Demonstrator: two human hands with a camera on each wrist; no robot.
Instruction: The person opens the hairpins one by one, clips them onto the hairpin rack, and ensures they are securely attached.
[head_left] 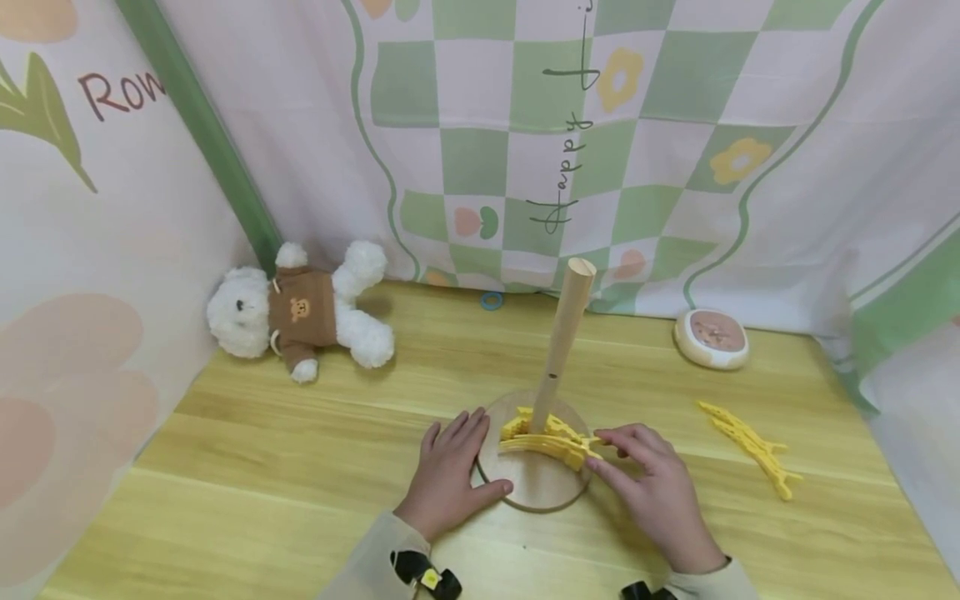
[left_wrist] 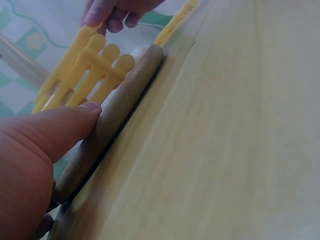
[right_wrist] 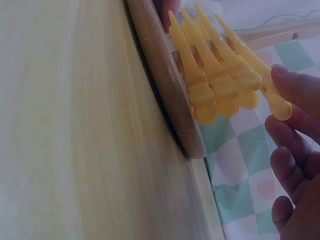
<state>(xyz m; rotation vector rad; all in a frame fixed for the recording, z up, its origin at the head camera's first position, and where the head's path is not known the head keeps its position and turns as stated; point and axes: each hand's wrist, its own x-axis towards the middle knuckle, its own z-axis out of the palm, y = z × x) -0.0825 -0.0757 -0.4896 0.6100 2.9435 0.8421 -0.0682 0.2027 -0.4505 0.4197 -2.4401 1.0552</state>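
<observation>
A round wooden base [head_left: 534, 493] carries an upright wooden post [head_left: 564, 337] with a small hole in its side. Curved yellow plastic pieces [head_left: 543, 444], made of joined prongs, lie on the base around the foot of the post. My left hand [head_left: 452, 477] rests at the base's left edge, fingers extended and thumb spread along the near rim. On the other side, my right hand [head_left: 662, 492] pinches the rounded end of a yellow prong [right_wrist: 245, 50] between thumb and forefinger. The right wrist view shows pointed tips on these prongs.
Another yellow piece [head_left: 750, 448] lies on the table to the right. A white plush toy [head_left: 303, 310] in a brown top lies at the back left. Toward the back are a blue ring [head_left: 491, 292] and a round white-and-pink object [head_left: 711, 354]. Printed curtains surround the table.
</observation>
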